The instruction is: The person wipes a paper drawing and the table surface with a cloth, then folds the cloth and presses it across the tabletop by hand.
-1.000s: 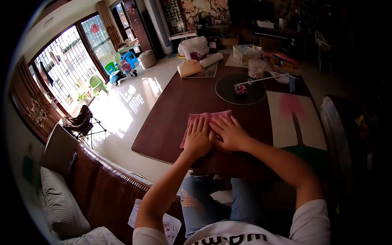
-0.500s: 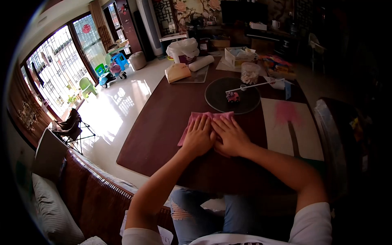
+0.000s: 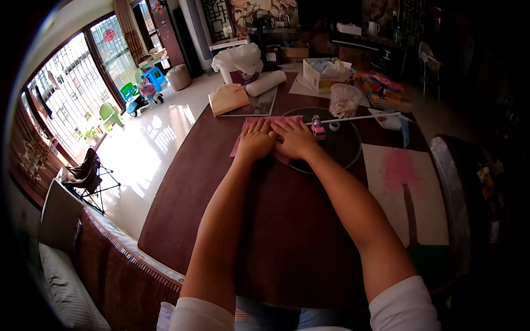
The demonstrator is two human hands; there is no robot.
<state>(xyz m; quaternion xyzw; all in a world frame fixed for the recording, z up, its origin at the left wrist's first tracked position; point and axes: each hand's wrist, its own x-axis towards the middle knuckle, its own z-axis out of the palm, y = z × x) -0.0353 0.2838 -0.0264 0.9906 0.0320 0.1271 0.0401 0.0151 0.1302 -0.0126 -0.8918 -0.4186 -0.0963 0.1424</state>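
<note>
A pink cloth (image 3: 241,138) lies spread on the dark red-brown table (image 3: 193,193). My left hand (image 3: 255,142) presses flat on its left part, fingers stretched forward. Beside it my right hand (image 3: 296,139) also rests flat on the cloth, the two hands close together at the thumbs. Just right of my right hand stands a small pink toy (image 3: 318,130) on a round dark glass disc (image 3: 339,151). The cloth's right side reaches the disc's left edge. My palms hide the middle of the cloth.
A white stick (image 3: 359,117) crosses the disc, near a clear tub of cotton swabs (image 3: 344,101). A painting of a pink tree (image 3: 381,193) lies at right. Farther back are a paper roll (image 3: 266,83), a beige pack (image 3: 228,99) and a white box (image 3: 323,83).
Both hands have slid the pink cloth forward across the table, away from my body and slightly left. My arms are stretched out farther, and the view has shifted somewhat.
</note>
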